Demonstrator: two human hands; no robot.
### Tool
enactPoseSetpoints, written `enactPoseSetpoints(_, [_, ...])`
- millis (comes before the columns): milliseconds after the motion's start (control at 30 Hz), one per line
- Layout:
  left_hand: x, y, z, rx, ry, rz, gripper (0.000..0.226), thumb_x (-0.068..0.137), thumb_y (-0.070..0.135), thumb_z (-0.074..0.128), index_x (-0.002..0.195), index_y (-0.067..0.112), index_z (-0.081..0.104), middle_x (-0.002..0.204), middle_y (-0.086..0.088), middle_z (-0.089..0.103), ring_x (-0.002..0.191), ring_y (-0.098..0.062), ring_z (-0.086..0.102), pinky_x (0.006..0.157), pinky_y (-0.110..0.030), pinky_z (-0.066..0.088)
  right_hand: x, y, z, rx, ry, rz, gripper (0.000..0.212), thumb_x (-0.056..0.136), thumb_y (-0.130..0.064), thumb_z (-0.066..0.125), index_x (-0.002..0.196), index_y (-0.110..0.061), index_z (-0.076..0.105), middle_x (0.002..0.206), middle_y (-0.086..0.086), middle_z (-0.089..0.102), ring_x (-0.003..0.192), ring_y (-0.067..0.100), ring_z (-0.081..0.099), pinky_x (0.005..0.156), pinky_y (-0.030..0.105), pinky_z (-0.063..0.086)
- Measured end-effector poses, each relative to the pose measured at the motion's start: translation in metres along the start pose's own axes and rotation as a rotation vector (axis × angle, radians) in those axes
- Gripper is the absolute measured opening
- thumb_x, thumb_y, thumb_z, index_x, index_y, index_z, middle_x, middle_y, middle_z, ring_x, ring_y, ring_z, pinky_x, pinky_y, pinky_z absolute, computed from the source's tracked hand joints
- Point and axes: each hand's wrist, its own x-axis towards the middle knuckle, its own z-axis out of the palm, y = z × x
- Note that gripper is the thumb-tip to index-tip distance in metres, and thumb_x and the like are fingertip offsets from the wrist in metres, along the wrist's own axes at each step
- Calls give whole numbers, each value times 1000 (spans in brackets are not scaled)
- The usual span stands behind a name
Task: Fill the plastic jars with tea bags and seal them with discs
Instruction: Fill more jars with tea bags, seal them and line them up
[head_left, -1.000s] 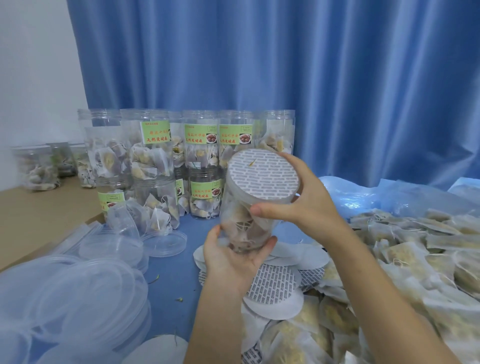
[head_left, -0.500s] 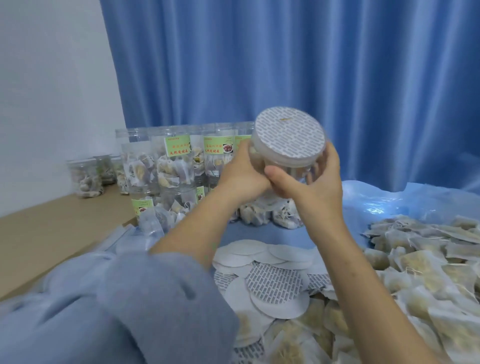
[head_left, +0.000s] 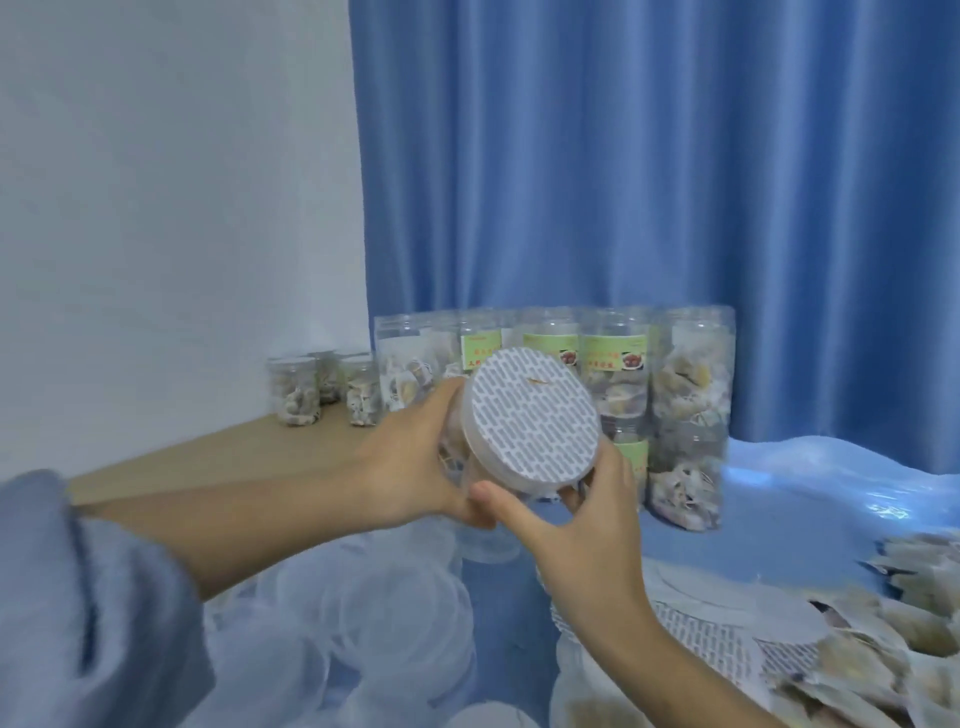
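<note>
both hands grip a tilted jar (head_left: 457, 441) in the air, left hand (head_left: 415, 457) round its side, right hand (head_left: 582, 514) at the disc (head_left: 530, 421) rim

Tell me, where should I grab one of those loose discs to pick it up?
Probably pinch the free edge of the top disc, coming from above. The discs lie flat and overlapping beside the tea bags, so only a rim gives fingers something to catch.

A table (head_left: 218, 457) with a bare light-wood corner and a blue cloth (head_left: 769, 514) carries stacked clear plastic jars of tea bags (head_left: 685, 415), clear round lids (head_left: 395, 623), patterned white sealing discs (head_left: 727, 639) and loose paper tea bags (head_left: 914, 613).
</note>
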Motion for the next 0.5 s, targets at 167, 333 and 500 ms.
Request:
enactPoseSetpoints(167, [-40,-45,-51,-115,139,-81,115,36,41,86,138,18,37,133,2,53,125,-15,49,104,-41,41,9,-26,70,-117,-187,-104,96,51,-58,81,133,-30,39,125,-13,42,122,2,41,104,32,41])
enactPoseSetpoints(333, [-77,-91,-101,-19,254,-332,120,17,61,63,129,26,39,120,5,53,119,-18,45,99,-31,39,18,-50,149,-166,-350,-177,86,51,-56,83,122,-38,39,114,-14,35,113,1,42,100,21,42])
enactPoseSetpoints(500, [-123,-137,-134,-50,297,-545,106,14,62,66,113,36,41,99,16,50,106,-13,40,89,-29,39,6,-53,223,-179,-490,-144,93,50,-63,81,129,-34,43,116,-10,38,114,7,45,99,21,42])
